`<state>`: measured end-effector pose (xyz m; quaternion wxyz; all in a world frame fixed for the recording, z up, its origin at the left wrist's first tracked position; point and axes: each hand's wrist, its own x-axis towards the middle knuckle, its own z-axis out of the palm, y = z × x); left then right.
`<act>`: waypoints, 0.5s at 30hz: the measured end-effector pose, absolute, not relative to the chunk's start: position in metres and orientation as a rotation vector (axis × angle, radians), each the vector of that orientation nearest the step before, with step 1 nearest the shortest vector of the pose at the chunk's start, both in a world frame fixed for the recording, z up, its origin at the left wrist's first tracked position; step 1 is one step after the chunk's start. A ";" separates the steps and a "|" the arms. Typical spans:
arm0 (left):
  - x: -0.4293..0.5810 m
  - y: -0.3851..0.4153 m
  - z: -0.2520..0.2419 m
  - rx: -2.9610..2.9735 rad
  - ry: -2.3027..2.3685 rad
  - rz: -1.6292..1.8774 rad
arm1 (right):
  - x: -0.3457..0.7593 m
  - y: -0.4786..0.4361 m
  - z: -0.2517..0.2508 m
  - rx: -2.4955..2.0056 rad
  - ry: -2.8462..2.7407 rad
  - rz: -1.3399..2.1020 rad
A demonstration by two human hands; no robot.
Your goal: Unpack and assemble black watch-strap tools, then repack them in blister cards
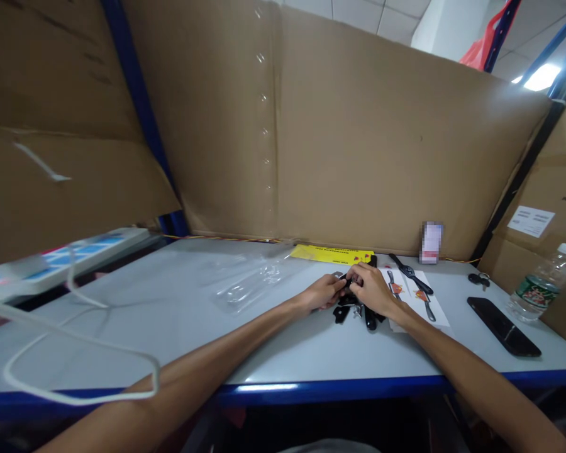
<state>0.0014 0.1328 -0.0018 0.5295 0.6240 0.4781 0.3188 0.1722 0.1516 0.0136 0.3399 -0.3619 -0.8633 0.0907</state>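
My left hand (327, 291) and my right hand (370, 286) meet over a cluster of black parts on the grey table. Both have their fingers pinched on a small dark piece, mostly covered by the fingers, so its kind is unclear. Below them lie a black handle (370, 319), a flat black piece (342, 314) and a small silvery piece (357, 311). Right of my right hand, a black two-handled tool like a spokeshave (410, 274) rests on a white sheet (431, 302) with printed tool pictures. A yellow printed card (327, 255) lies behind my hands.
Clear plastic packaging (249, 286) lies to the left. A white cable (82, 399) loops at front left near a power strip (94, 251). On the right are a black phone (502, 327), a water bottle (540, 286) and keys (479, 280). Cardboard (358, 145) walls the back.
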 end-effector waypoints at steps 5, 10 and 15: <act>0.000 0.132 -0.001 1.506 1.134 0.741 | 0.170 0.151 0.014 -0.960 -2.208 0.291; 0.000 0.132 -0.001 1.503 1.119 0.740 | 0.171 0.151 0.013 -0.918 -2.197 0.296; 0.000 0.132 -0.001 1.507 1.127 0.750 | 0.173 0.151 0.013 -0.902 -2.202 0.294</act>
